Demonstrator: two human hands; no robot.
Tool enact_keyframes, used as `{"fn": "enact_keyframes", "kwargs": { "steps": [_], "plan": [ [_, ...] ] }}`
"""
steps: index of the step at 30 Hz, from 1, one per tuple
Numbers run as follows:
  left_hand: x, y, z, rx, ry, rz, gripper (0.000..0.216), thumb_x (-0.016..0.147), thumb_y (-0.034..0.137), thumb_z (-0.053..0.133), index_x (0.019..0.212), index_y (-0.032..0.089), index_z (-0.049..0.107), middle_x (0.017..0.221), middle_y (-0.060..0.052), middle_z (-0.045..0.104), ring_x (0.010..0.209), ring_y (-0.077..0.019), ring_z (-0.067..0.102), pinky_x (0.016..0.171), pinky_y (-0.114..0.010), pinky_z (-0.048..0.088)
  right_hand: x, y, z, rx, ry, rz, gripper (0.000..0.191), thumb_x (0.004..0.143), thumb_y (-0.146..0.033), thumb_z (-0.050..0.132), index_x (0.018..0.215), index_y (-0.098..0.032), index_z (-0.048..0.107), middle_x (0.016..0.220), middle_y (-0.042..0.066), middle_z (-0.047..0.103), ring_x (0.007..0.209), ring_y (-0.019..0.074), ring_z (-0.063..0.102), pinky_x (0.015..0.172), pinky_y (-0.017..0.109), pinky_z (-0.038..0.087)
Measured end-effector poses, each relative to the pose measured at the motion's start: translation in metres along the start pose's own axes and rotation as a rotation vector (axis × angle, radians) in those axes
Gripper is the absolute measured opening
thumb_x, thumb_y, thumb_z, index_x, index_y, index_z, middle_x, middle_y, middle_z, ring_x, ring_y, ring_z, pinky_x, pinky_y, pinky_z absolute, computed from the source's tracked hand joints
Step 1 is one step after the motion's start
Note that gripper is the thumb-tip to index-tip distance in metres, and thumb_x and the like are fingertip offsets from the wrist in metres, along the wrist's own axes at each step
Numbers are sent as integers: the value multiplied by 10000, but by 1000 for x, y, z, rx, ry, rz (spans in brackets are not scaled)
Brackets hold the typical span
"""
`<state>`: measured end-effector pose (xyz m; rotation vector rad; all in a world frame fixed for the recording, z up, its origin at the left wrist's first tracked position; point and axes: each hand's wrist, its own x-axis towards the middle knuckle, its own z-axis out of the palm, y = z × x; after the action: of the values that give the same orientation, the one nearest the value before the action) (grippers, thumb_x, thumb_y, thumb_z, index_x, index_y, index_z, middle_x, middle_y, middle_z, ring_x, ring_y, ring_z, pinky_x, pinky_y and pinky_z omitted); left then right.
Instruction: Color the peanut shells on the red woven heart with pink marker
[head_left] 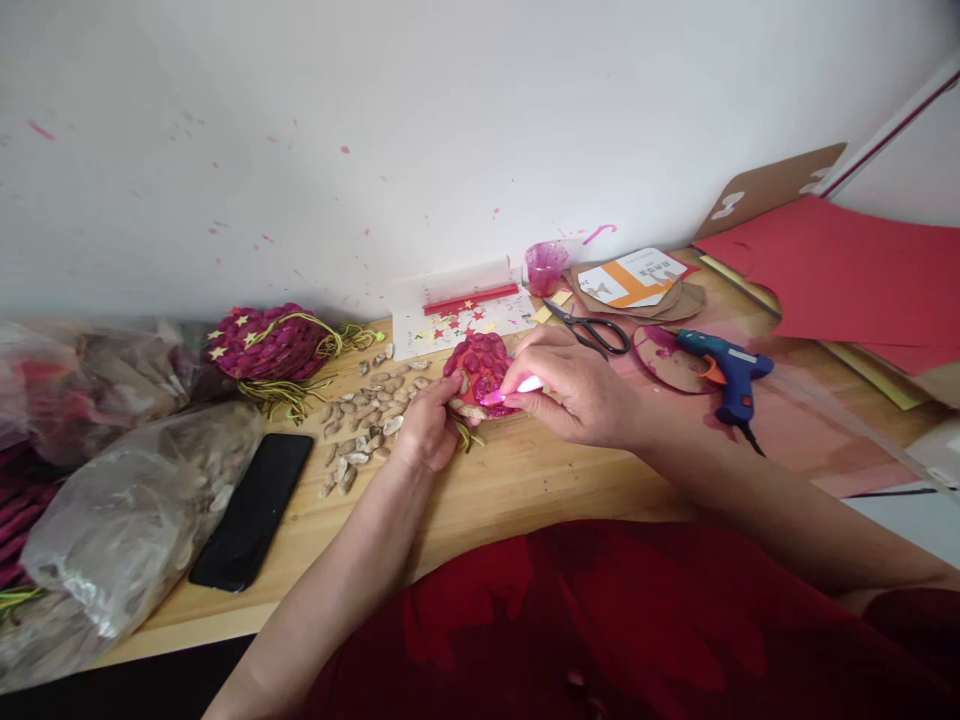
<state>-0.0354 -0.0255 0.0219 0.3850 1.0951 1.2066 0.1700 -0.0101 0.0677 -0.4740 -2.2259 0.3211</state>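
Observation:
A small round craft piece [480,365] covered in magenta-painted shells lies on the wooden table [517,475]. My left hand [426,430] is closed on its near left edge, pinching an unpainted shell there. My right hand [577,390] grips a white brush [517,388] with a pink tip, which touches the piece's lower edge. Several bare pistachio shells [367,420] are scattered just left of my left hand.
A finished magenta shell flower [266,342] with green strings sits at the back left. A black phone [253,508] and plastic bags [127,520] lie to the left. Scissors [592,328], a paint cup [545,266], a blue glue gun [726,370] and red paper [847,270] are to the right.

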Motion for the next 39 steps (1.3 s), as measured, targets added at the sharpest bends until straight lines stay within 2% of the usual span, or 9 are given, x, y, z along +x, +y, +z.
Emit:
{"fn": "enact_keyframes", "kwargs": {
  "steps": [4,9,12,15,22,25,30,34,39],
  "plan": [
    [1,0,-2,-4,7,-11,141,906,146,631,773,156,678,551,-18,655,408,-117,564,403,-209,497,1,-1,-7,-11,-1,31,65,979,-181,636,923,-214,636,849,30,714,891,205,622,812,342,469],
    [1,0,-3,-6,-45,-30,68,881,148,661,840,138,714,600,-43,698,432,-140,610,440,-234,540,3,2,-12,31,4,89,63,988,-225,654,928,-214,640,863,28,711,891,201,622,816,333,466],
    [0,-1,-4,-12,-82,-45,59,861,144,685,897,142,732,666,-57,741,497,-165,676,555,-276,617,1,7,-12,77,12,158,61,996,-222,632,935,-212,631,872,20,704,839,179,618,792,320,457],
    [1,-2,-5,-32,-108,-44,147,835,146,719,980,153,746,754,-76,780,602,-205,741,664,-320,654,0,12,-13,122,37,214,53,990,-227,632,940,-210,629,888,14,706,791,161,614,762,307,448],
    [-1,-1,-5,8,-98,-82,65,855,131,688,897,149,735,619,-38,708,469,-160,647,541,-276,599,-1,15,-16,211,74,266,80,989,-261,636,952,-190,648,892,26,696,774,157,598,709,290,435],
    [-1,-1,-5,12,-105,-88,80,854,126,687,912,145,738,636,-44,716,490,-169,662,559,-283,604,0,14,-17,217,28,274,79,986,-255,638,942,-190,646,865,15,695,743,146,589,694,279,427],
    [0,-2,-6,19,-96,-98,96,871,131,671,921,140,753,642,-55,727,538,-191,695,622,-307,628,1,15,-19,107,66,229,77,979,-241,642,926,-187,657,874,27,701,826,171,602,781,306,438],
    [-1,-1,-5,1,-105,-127,126,869,119,656,949,130,753,686,-75,760,570,-204,722,641,-315,641,0,15,-18,160,31,218,76,980,-247,642,941,-184,658,876,22,703,791,162,609,745,299,439],
    [-2,1,-3,-24,-100,-131,127,864,107,649,946,124,745,723,-89,780,573,-203,736,648,-314,654,1,13,-17,120,73,211,72,980,-249,645,928,-199,653,879,25,715,828,183,615,769,316,444]
  ]
}}
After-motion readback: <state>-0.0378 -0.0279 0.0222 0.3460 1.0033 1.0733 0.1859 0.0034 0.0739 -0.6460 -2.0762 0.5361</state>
